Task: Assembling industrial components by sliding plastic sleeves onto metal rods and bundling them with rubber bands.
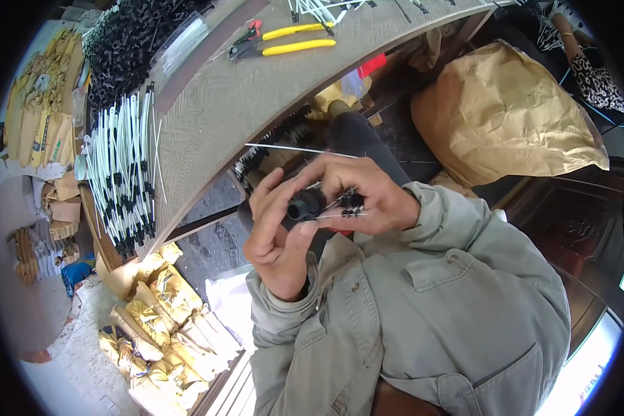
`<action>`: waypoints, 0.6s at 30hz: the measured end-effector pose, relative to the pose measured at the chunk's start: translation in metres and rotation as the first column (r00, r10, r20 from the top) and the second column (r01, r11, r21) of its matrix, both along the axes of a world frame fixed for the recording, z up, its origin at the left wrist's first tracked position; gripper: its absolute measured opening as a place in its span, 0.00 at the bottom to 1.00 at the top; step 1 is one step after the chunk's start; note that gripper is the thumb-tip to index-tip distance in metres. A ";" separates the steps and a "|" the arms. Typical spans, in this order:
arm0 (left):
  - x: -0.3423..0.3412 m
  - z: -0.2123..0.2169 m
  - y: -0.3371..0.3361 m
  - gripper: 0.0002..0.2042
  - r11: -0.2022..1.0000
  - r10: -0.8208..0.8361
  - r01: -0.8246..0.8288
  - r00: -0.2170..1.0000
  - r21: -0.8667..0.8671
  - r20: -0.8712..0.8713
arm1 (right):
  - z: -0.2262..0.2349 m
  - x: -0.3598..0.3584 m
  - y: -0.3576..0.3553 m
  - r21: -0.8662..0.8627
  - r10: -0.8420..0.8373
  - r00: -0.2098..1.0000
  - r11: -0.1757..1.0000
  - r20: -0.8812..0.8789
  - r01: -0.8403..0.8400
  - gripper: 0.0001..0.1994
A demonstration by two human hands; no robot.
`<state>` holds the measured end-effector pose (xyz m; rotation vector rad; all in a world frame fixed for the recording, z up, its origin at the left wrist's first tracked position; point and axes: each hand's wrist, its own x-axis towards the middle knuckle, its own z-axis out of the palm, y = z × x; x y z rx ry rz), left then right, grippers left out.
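Observation:
Close in front of my chest, my two hands are together. My left hand [279, 239] is closed round a dark, short cylindrical part [305, 206] with a round opening at its end. My right hand [376, 191] pinches a few thin rods with small black pieces [352, 202] on them, right beside the dark part. A long thin white rod [291, 148] shows beyond my fingers; I cannot tell whether it is held. The fingers hide how the parts meet.
Yellow-handled pliers [295, 40] lie on the table [218, 111]. On its left are a bundle of white rods with black ends [126, 166] and a heap of black parts [135, 41]. A large brown paper bag [509, 114] stands at right. An open box of yellow packets [163, 333] sits lower left. Another person's arm [568, 38] shows far right.

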<state>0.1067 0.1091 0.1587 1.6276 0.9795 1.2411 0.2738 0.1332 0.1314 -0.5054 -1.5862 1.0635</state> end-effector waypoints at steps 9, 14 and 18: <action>0.004 -0.014 -0.003 0.14 0.921 0.389 -0.388 0.921 0.040 -0.007 | -0.019 -0.022 -0.008 0.043 -0.266 0.961 0.964 0.069 0.264 0.19; 0.007 -0.010 -0.004 0.14 0.915 0.403 -0.402 0.915 0.041 -0.030 | -0.022 -0.025 -0.003 0.082 -0.293 0.955 0.954 0.043 0.289 0.11; 0.008 -0.007 -0.004 0.15 0.926 0.377 -0.375 0.924 0.042 -0.059 | -0.017 -0.018 0.005 0.003 -0.173 0.982 0.985 0.074 0.173 0.08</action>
